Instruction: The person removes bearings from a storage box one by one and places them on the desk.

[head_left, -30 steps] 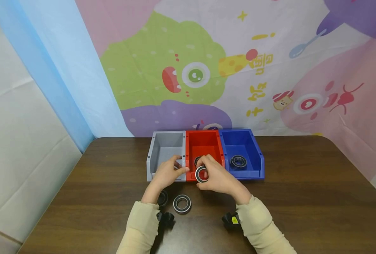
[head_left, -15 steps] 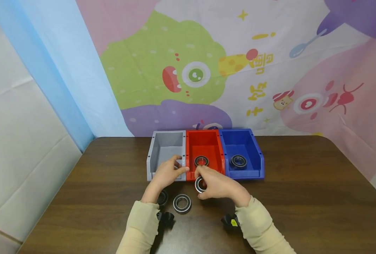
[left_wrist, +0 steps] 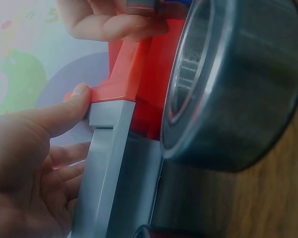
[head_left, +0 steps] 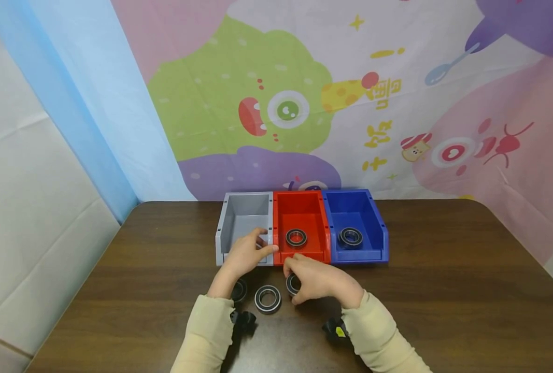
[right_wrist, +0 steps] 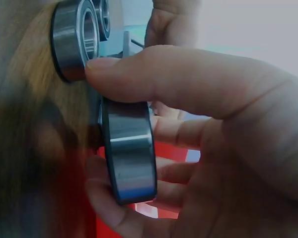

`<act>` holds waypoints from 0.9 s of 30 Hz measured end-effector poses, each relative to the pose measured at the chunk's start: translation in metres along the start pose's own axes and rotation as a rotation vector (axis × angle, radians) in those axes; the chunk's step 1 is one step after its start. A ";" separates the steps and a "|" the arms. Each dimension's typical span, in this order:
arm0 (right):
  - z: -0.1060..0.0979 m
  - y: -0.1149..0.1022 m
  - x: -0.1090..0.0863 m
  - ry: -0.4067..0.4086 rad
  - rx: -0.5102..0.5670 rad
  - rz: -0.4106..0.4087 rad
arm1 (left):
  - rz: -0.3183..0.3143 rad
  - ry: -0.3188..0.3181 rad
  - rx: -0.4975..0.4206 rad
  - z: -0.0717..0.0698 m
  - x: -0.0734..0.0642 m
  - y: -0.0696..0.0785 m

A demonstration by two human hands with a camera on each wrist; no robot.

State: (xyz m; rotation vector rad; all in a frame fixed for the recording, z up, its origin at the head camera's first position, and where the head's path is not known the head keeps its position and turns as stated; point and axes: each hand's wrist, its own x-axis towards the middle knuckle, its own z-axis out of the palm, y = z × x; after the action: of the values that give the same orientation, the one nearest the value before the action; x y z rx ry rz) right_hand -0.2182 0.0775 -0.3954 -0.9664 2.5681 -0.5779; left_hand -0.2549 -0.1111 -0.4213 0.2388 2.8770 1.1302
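Observation:
My right hand (head_left: 320, 280) pinches a bearing (right_wrist: 133, 153) between thumb and fingers, low over the table in front of the red bin (head_left: 301, 207). My left hand (head_left: 245, 254) reaches over the front of the grey bin (head_left: 248, 207); its thumb touches the rim where grey and red bins meet, and its fingers are loosely bent. Between the hands a second bearing (head_left: 268, 311) lies flat on the table. Another bearing (head_left: 240, 291) is partly hidden by the left wrist. One bearing (head_left: 296, 245) lies in the red bin.
A blue bin (head_left: 351, 204) stands right of the red one and holds a bearing (head_left: 351, 245). The three bins stand side by side at the back of the brown table (head_left: 444, 280). Behind them hangs a cartoon-printed cloth (head_left: 295, 77).
My right hand has drawn the bearing from over the red bin toward me and down to the table in front. The bearing inside the red bin has come into full view. My left hand stays put.

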 end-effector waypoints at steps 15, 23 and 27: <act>0.008 -0.006 0.001 -0.020 -0.071 0.049 | -0.001 0.000 -0.011 0.000 -0.001 0.000; 0.013 -0.010 0.003 -0.026 -0.143 0.054 | 0.002 -0.004 -0.019 -0.001 -0.001 0.000; 0.015 -0.012 0.004 -0.023 -0.168 0.050 | 0.005 -0.006 -0.017 -0.001 -0.001 -0.001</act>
State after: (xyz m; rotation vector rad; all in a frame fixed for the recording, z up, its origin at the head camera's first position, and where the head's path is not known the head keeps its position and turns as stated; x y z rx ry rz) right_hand -0.2084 0.0628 -0.4033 -0.9523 2.6452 -0.3393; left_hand -0.2539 -0.1123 -0.4209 0.2490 2.8621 1.1523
